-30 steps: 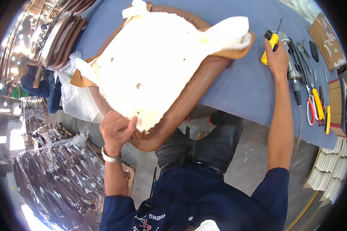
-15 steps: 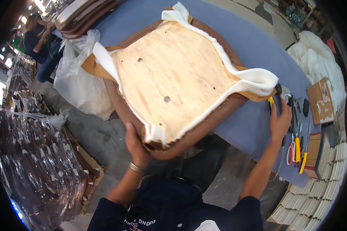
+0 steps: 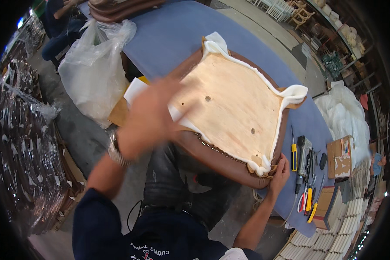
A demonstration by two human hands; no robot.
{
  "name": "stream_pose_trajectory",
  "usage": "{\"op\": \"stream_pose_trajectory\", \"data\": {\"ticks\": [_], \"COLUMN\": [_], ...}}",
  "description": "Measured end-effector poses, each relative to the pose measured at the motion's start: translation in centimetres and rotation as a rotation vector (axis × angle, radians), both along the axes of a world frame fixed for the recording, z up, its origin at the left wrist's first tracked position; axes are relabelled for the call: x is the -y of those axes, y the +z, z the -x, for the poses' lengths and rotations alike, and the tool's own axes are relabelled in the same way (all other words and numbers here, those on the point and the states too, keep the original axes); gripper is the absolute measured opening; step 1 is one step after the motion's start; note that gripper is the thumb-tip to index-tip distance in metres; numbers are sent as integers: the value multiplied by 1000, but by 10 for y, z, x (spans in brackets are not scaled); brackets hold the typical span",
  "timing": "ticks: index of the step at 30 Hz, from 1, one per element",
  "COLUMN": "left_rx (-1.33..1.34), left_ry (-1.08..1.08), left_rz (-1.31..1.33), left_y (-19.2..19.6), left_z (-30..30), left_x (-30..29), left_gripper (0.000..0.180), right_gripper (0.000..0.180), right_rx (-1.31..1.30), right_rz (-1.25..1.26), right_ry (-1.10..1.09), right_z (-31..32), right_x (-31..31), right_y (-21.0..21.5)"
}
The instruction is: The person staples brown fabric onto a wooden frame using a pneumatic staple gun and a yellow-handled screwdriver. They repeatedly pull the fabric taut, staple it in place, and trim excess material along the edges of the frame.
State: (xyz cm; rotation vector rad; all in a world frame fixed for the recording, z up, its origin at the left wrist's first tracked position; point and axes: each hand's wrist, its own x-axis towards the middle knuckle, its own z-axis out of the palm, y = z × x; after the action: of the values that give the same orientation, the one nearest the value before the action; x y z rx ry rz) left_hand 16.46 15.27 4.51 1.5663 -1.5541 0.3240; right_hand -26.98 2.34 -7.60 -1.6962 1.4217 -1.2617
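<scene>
A chair seat [image 3: 229,104] lies underside up, half over the table's near edge. It shows a bare wooden board, brown leather [image 3: 221,162] around its sides, and white padding [image 3: 293,92] bunched at the corners. Staples run along part of the near edge. My left hand [image 3: 149,119] is smeared by motion over the left corner, hiding part of a tan leather flap [image 3: 119,113] and white padding. Whether it holds anything does not show. At the near right corner, my right hand [image 3: 280,175] grips the leather side, fingers wrapped around it.
On the blue table [image 3: 169,32], right of the seat, lie a staple gun [image 3: 304,151], a yellow-handled screwdriver [image 3: 294,157], red-handled scissors [image 3: 301,203] and other tools. A cardboard box [image 3: 340,156] stands beyond. Left are a clear plastic bag [image 3: 91,73], plastic-wrapped stacks [image 3: 28,156] and another person [image 3: 65,21].
The seat has turned and shifted. My right hand has come from the tools to its near right corner. My left hand has left the near corner and risen to the left one.
</scene>
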Motion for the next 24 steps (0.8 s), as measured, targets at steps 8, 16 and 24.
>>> {"op": "stream_pose_trajectory", "data": {"ticks": [8,16,24], "left_rx": [-279,-690,-563], "left_ry": [332,427,-290], "left_rz": [-404,-573,-386], "left_y": [-137,-150,-117], "left_z": [-77,4,101], "left_x": [22,-22,-81], "left_gripper": [49,68,43], "right_gripper": [58,39,37], "right_rx": [584,41,-486], "right_rz": [-77,388,614], "right_ry": [-6,54,324], "right_z": [-32,-52,-124], "right_x": [-30,84,84], "right_y": [10,170,102]}}
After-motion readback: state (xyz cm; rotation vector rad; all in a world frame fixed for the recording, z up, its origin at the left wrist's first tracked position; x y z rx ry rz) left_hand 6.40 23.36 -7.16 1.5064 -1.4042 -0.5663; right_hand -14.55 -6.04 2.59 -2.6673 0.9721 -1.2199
